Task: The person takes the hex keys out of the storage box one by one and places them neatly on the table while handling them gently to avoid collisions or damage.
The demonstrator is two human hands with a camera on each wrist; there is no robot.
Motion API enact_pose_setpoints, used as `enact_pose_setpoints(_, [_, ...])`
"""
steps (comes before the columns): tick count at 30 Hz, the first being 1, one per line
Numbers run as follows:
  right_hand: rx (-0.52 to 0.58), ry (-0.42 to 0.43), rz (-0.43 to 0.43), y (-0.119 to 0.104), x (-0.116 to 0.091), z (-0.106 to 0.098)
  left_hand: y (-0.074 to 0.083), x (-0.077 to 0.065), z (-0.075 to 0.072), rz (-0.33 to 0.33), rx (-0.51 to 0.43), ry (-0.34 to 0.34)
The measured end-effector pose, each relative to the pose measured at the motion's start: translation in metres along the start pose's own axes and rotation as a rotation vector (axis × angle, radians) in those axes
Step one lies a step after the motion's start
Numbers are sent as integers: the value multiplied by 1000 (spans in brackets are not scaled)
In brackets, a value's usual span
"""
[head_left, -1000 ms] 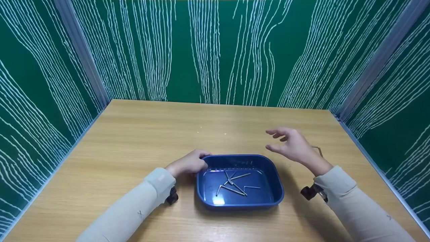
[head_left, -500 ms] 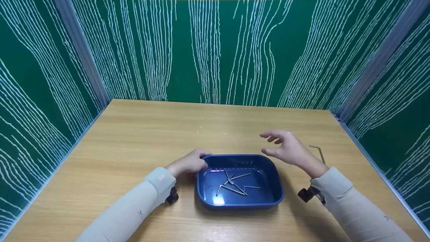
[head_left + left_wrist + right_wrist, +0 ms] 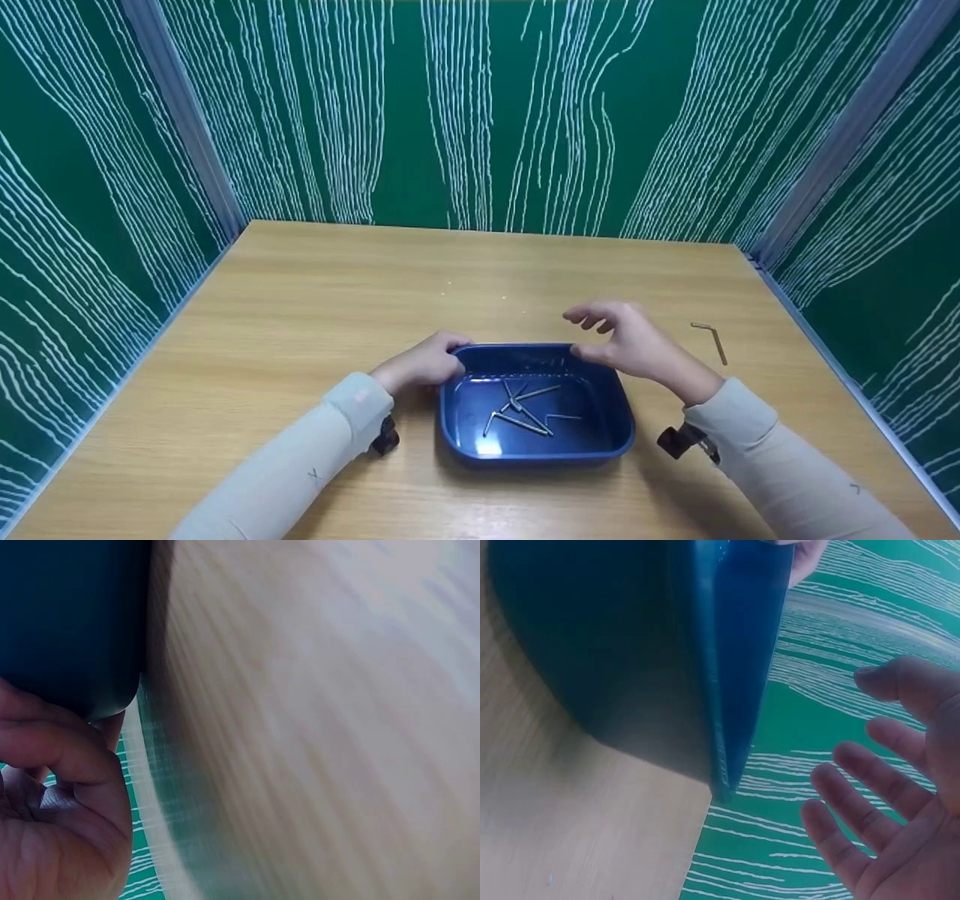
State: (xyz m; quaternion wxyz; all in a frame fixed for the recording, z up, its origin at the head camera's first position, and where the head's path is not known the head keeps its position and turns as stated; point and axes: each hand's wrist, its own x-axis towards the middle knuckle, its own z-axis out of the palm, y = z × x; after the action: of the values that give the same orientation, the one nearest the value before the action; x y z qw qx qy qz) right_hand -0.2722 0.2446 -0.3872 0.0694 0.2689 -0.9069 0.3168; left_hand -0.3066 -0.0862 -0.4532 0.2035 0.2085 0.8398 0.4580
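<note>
A blue plastic tray (image 3: 536, 456) stands on the wooden table, with several metal hex keys (image 3: 523, 424) lying crossed on its bottom. My left hand (image 3: 426, 361) grips the tray's far left corner, thumb over the rim and fingers curled at the outer wall. In the left wrist view those fingers (image 3: 60, 742) bend against the tray's underside. My right hand (image 3: 626, 341) hovers at the tray's far right corner, thumb over the rim in the head view. Its fingers are spread and hold nothing, and the right wrist view shows the palm (image 3: 907, 862) apart from the tray wall.
One more hex key (image 3: 712, 341) lies on the table (image 3: 337, 277) to the right of my right hand. A few tiny light specks (image 3: 503, 298) dot the tabletop beyond the tray. Green walls with white lines (image 3: 405, 112) enclose the table at the back and sides.
My right hand has moved left and slightly nearer, to the tray's far right corner, uncovering the lone hex key on the table. The left hand and tray have stayed in place.
</note>
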Motion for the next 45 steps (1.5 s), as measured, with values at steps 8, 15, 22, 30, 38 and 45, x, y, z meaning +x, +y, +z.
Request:
enact_pose_setpoints(8, [-24, -70, -51, -6, -1, 9, 0, -1, 1, 2, -4, 1])
enact_pose_setpoints(15, [-37, -131, -82, -14, -1, 17, 0, -2, 0, -8, 9, 0])
enact_pose_setpoints(22, [-30, -177, -104, -21, -4, 29, -1, 0, 0, -11, 22, 7])
enact_pose_setpoints(30, [-43, -283, -84, -29, -6, 42, -1, 0, 0, -5, 19, 8])
enact_pose_setpoints(38, [-119, -324, -159, -31, -9, 55, -1, -1, 1, -12, -9, -4])
enact_pose_setpoints(45, [-107, -426, -164, -36, -8, 65, 0, -1, 0, -18, 4, -8])
